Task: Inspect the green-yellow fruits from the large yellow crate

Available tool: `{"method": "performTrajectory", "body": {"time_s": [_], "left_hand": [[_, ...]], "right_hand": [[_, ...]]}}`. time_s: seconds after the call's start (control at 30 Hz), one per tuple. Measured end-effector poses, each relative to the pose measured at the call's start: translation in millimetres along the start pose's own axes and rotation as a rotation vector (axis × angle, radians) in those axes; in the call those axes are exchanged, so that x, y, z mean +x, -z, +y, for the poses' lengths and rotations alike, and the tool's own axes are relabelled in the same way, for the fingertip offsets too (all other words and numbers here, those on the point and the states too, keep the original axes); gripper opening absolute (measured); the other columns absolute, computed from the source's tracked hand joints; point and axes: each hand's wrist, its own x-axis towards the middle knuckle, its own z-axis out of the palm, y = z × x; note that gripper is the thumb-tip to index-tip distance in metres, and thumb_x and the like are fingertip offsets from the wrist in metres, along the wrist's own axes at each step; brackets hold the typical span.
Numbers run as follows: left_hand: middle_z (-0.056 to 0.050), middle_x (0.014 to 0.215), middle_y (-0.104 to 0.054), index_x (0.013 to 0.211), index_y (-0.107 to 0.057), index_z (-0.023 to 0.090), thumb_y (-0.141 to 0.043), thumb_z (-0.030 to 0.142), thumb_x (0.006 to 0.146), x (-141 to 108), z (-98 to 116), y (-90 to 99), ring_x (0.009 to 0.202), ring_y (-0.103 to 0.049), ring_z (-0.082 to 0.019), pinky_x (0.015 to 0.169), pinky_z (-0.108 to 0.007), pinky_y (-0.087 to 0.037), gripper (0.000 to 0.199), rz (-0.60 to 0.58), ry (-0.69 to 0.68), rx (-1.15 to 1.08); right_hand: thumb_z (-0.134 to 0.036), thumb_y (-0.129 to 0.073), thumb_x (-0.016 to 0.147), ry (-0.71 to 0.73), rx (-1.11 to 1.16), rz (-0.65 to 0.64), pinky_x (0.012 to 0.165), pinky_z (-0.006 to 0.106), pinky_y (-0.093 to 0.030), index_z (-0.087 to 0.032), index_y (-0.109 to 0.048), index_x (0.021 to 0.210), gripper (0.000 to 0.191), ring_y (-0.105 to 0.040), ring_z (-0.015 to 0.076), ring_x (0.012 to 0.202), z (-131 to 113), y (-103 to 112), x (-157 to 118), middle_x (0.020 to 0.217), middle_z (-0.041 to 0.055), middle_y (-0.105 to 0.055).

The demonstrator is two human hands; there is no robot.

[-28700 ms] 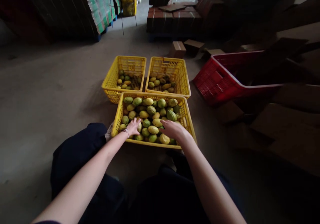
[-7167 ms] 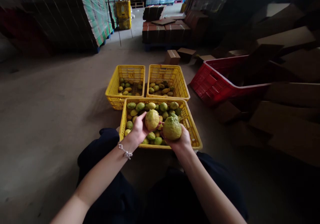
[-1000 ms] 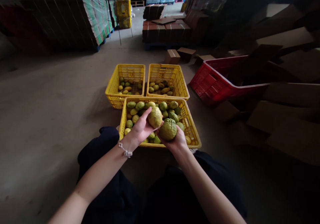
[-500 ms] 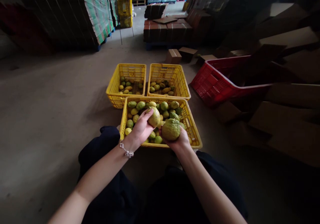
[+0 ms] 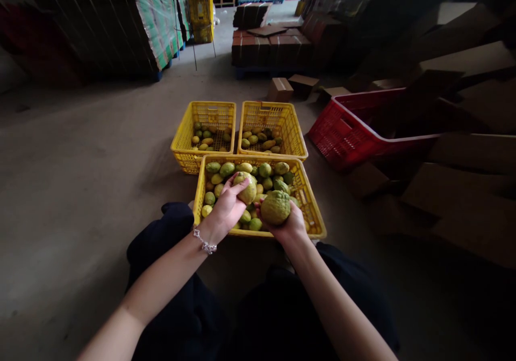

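My left hand (image 5: 226, 209), with a silver bracelet at the wrist, is closed round a yellow-green citrus fruit (image 5: 246, 188) with a shiny skin. Beside it, my right hand (image 5: 291, 225) cups a larger, bumpy green citrus fruit (image 5: 276, 208) from below. The two fruits are held close together over the near yellow crate (image 5: 318, 216). Inside that crate lie many green and yellow fruits (image 5: 227, 169), partly hidden by my hands.
Behind the near crate stand a left yellow crate (image 5: 183, 140) and a right yellow crate (image 5: 297, 135), each with some fruit at the bottom. A red crate (image 5: 338, 135) and flattened cardboard (image 5: 467, 189) lie at right. Small cartons (image 5: 280, 90) and stacked cardboard (image 5: 270, 49) are farther back.
My left hand has turned its fruit slightly, shifting it a little to the left, and the thumb lies across it differently. My right hand and its fruit stay almost still.
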Motion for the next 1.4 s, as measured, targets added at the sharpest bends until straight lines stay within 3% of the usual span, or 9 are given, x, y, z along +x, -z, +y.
{"method": "performTrajectory", "body": {"time_s": [0.13,0.3,0.5,0.73,0.93,1.1,1.27,1.4], "left_hand": [[-0.001,0.09,-0.072,0.105,-0.069,0.02,-0.062,0.005,0.085,1,-1,2.5,0.087,-0.068,-0.013,0.092,-0.027,-0.05,0.027,-0.007,0.043,-0.013],[-0.002,0.099,-0.073,0.106,-0.069,0.022,-0.062,0.008,0.085,0,0,1.8,0.097,-0.068,-0.016,0.096,-0.031,-0.051,0.026,-0.046,0.001,-0.044],[-0.006,0.091,-0.07,0.094,-0.067,0.016,-0.061,0.02,0.091,-3,4,-1.0,0.089,-0.067,-0.018,0.089,-0.035,-0.055,0.008,-0.015,0.181,-0.065],[-0.008,0.097,-0.07,0.105,-0.067,0.016,-0.066,0.023,0.088,-4,2,0.0,0.087,-0.067,-0.016,0.084,-0.029,-0.056,0.018,-0.103,0.215,-0.01],[-0.009,0.094,-0.071,0.101,-0.067,0.013,-0.06,0.026,0.093,-5,2,-1.5,0.084,-0.069,-0.015,0.077,-0.025,-0.059,0.017,-0.105,0.229,0.012],[-0.004,0.083,-0.069,0.103,-0.064,0.016,-0.063,0.028,0.09,-4,5,-3.4,0.074,-0.068,-0.015,0.077,-0.032,-0.062,0.017,-0.005,0.21,0.02],[-0.011,0.081,-0.069,0.107,-0.064,0.008,-0.047,0.039,0.097,-8,9,-3.7,0.072,-0.069,-0.02,0.079,-0.037,-0.061,0.037,-0.077,0.326,0.054],[-0.014,0.085,-0.071,0.11,-0.065,0.007,-0.042,0.035,0.097,-7,8,-2.0,0.072,-0.069,-0.021,0.081,-0.04,-0.06,0.038,-0.106,0.356,0.059]], "right_hand": [[-0.03,-0.041,0.086,0.039,0.033,0.038,0.053,0.038,-0.057,-0.022,-0.061,0.082,0.022,-0.065,0.0231,0.062,-1,1,2,0.067,0.0045,-0.068],[-0.028,-0.04,0.086,0.139,0.145,0.068,0.06,0.038,-0.06,-0.024,-0.058,0.081,0.019,-0.063,0.019,0.061,-5,0,0,0.067,-0.0007,-0.067],[-0.033,-0.037,0.087,0.144,0.112,0.121,0.059,0.039,-0.06,-0.025,-0.058,0.079,0.024,-0.063,0.0196,0.061,-11,-5,-9,0.064,-0.0005,-0.065],[-0.04,-0.033,0.088,0.105,0.069,0.117,0.052,0.036,-0.057,-0.023,-0.059,0.081,0.032,-0.063,0.0203,0.058,-10,-5,-12,0.066,0.0031,-0.065],[-0.039,-0.041,0.084,0.14,0.13,0.092,0.059,0.038,-0.06,-0.023,-0.058,0.085,0.023,-0.064,0.0187,0.06,-9,-1,-7,0.069,0.0007,-0.066],[-0.038,-0.044,0.083,0.19,0.134,0.085,0.057,0.039,-0.06,-0.025,-0.058,0.086,0.019,-0.065,0.019,0.059,-11,-1,-7,0.067,-0.0013,-0.067],[-0.037,-0.037,0.087,0.126,0.085,0.057,0.053,0.037,-0.058,-0.024,-0.06,0.086,0.026,-0.068,0.0216,0.061,-10,0,0,0.068,0.0025,-0.069],[-0.037,-0.036,0.088,0.084,0.055,-0.022,0.053,0.036,-0.057,-0.025,-0.062,0.086,0.029,-0.068,0.0212,0.061,-8,2,6,0.07,0.0044,-0.07]]}}
